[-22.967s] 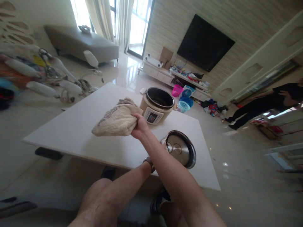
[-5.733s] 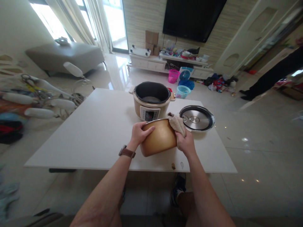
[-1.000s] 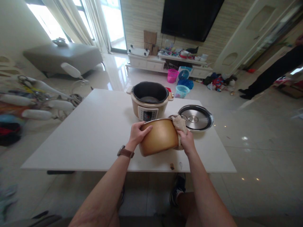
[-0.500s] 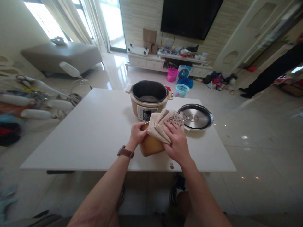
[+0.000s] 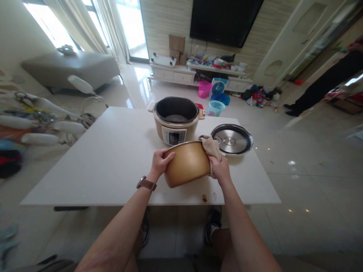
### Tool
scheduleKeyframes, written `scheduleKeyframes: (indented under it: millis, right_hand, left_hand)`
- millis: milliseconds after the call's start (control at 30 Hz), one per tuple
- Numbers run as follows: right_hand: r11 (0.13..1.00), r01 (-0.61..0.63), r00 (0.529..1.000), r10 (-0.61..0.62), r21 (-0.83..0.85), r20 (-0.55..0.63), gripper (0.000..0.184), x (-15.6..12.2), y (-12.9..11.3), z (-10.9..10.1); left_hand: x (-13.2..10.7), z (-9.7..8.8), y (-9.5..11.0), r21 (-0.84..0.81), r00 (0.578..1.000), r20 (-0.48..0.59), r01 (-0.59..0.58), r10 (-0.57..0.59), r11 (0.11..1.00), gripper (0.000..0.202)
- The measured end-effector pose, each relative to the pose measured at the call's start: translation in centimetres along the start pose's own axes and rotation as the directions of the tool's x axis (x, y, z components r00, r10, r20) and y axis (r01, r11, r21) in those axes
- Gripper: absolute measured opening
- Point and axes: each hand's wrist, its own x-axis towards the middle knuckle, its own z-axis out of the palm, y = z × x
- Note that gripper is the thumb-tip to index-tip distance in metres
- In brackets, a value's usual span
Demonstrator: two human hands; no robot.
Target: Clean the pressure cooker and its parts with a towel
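Observation:
A gold-coloured inner pot (image 5: 187, 164) is held tilted over the near part of the white table, its outer side facing me. My left hand (image 5: 161, 163) grips the pot's left rim, thumb on the outside. At the right side, my right hand (image 5: 220, 168) is closed on a beige cloth (image 5: 212, 146), which is pressed against the pot and draped over its rim. The inside of the pot is hidden from me. Just beyond stands the open electric pressure cooker (image 5: 176, 124), with a dark cavity and a control panel. Its round lid (image 5: 232, 139) lies to the right, metal inner side up.
The white table (image 5: 85, 162) holds all these things; small stickers mark its near edge. Past it are a light-blue basket (image 5: 216, 108), a pink bin (image 5: 204, 89) and a TV cabinet (image 5: 181, 76). A person in dark trousers (image 5: 320, 83) stands at the far right.
The pot has turned so that its outer side shows more fully. My right hand and the cloth have moved from the pot's front to its right rim and side.

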Motion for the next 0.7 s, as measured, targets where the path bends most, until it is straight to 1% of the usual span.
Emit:
scheduleKeyframes:
  millis: [67,133,200,300,433,533,600,633,667,700]
  right_hand:
    - [0.998,-0.053,0.998,0.054,0.014,-0.018,0.039,0.3,0.2,0.0]
    - [0.998,-0.061,0.998,0.061,0.025,-0.019,0.039,0.5,0.2,0.0]
    - [0.998,-0.06,0.998,0.061,0.027,-0.022,0.039,0.5,0.2,0.0]
    - [0.997,-0.074,0.996,0.075,0.018,-0.041,0.039,0.5,0.2,0.0]
    - [0.999,-0.054,0.998,0.053,-0.003,-0.033,0.04,0.6,0.5,0.0]
    - [0.998,0.045,0.999,-0.045,-0.037,-0.004,0.04,0.2,0.2,0.0]
    - [0.981,0.172,0.985,-0.17,-0.085,0.035,0.042,-0.3,-0.7,-0.1]
    - [0.96,0.255,0.966,-0.248,-0.116,0.07,0.045,-0.7,-1.3,-0.1]
    - [0.926,0.347,0.936,-0.332,-0.15,0.115,0.047,-1.2,-1.9,-0.1]
    - [0.878,0.441,0.894,-0.413,-0.186,0.171,0.05,-1.6,-2.7,-0.1]
  left_hand:
    - [-0.2,-0.1,-0.6,-0.009,1.0,-0.017,-0.002,0.002,1.0,0.049]
    - [-0.3,-0.2,-1.0,0.01,0.999,-0.031,-0.02,0.02,1.0,0.047]
    - [-0.3,-0.4,-0.9,0.061,0.998,-0.04,-0.045,0.047,0.997,0.044]
    - [0.0,-0.5,0.1,0.126,0.997,-0.033,-0.072,0.077,0.989,0.041]
    - [0.3,-0.3,1.7,0.109,0.999,-0.016,-0.046,0.048,0.993,0.041]
    - [0.4,0.1,2.1,0.112,1.0,-0.02,-0.012,0.014,0.994,0.046]
    - [0.4,0.3,2.1,0.117,1.0,-0.021,-0.005,0.007,0.993,0.048]
    - [0.4,0.3,2.1,0.121,1.0,-0.019,-0.004,0.007,0.993,0.048]
    - [0.5,0.4,2.0,0.125,1.0,-0.019,-0.005,0.008,0.992,0.048]
    - [0.5,0.4,2.0,0.128,1.0,-0.018,-0.01,0.012,0.992,0.048]
